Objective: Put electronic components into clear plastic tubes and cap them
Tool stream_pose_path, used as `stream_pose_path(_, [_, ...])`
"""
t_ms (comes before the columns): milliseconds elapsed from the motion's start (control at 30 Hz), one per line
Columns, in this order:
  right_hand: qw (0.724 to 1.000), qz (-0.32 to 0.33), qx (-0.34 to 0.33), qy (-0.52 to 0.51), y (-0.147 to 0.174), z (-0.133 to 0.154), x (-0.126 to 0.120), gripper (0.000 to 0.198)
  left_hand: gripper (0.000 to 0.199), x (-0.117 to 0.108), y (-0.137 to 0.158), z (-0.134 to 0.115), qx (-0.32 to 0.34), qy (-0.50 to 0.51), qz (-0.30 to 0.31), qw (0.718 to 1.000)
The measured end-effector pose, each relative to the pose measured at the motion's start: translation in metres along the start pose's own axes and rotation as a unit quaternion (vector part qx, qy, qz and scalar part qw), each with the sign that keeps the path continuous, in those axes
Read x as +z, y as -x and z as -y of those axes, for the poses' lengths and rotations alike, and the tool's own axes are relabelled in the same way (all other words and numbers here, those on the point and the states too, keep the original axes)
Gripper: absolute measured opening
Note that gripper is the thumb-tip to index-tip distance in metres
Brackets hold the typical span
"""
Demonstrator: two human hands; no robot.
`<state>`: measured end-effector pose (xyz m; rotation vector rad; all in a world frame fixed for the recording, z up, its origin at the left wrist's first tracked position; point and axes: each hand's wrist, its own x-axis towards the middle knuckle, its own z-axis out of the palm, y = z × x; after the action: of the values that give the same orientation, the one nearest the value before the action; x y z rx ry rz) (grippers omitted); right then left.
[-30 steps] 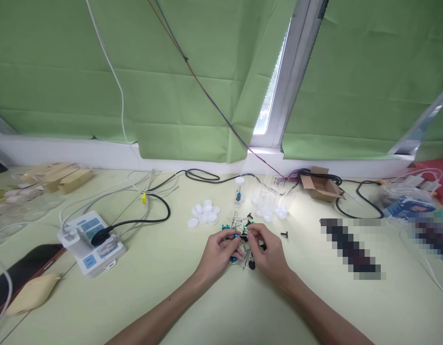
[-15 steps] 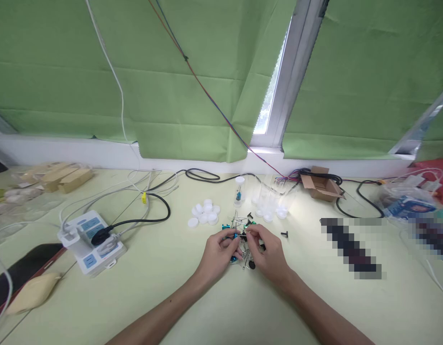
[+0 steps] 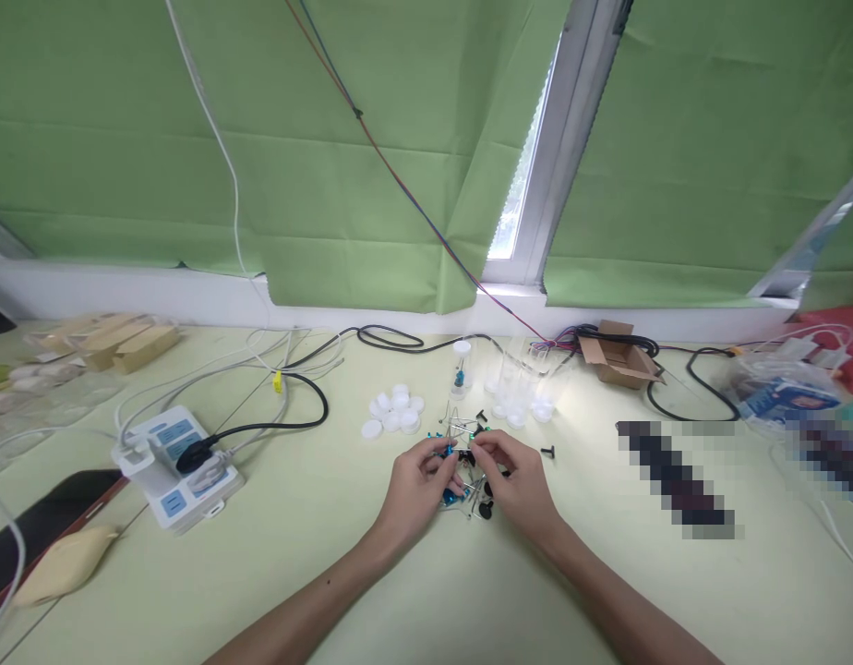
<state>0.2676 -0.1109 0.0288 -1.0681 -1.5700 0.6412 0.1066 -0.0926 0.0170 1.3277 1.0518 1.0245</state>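
Note:
Over a small pile of parts, my left hand [image 3: 414, 488] pinches a small blue metal piece [image 3: 450, 452] between thumb and forefinger. A thin metal rod seems to stand up from it. Just to the right, my right hand [image 3: 515, 476] is closed in a pinch; what lies between its fingertips is too small to make out. Below and between the hands lie thin silvery rods, blue pieces and a round black knob [image 3: 486, 509]. A black T-shaped piece [image 3: 548, 452] lies apart on the right. Fingers hide part of the pile.
White round caps [image 3: 391, 417] lie in a group behind my left hand. A clear tube with a white cap [image 3: 462, 348] stands beyond the pile, near more clear tubes. A power strip [image 3: 191, 489] with cables is at left, an open cardboard box [image 3: 617, 360] at back right.
My fingertips have drawn slightly apart. The blue piece has shifted a little left with my left hand and turned. The things around them stay in place.

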Motion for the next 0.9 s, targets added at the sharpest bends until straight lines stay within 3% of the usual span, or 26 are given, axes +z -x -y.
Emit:
stream_pose_path(333, [0.999,-0.013,0.045,0.019,0.000,-0.002,0.000,0.018,0.037,0.000,0.001,-0.001,-0.007,0.006,-0.007,1.000])
stream_pose_path(667, [0.982,-0.007,0.162,-0.097,-0.003,-0.015,0.004,0.028,0.037,0.000,0.001,-0.001,-0.006,0.025,0.004,1.000])
stream_pose_path(900, [0.964,0.006,0.208,-0.165,-0.003,-0.024,0.007,0.037,0.038,0.000,0.001,0.002,-0.007,0.027,0.011,1.000])
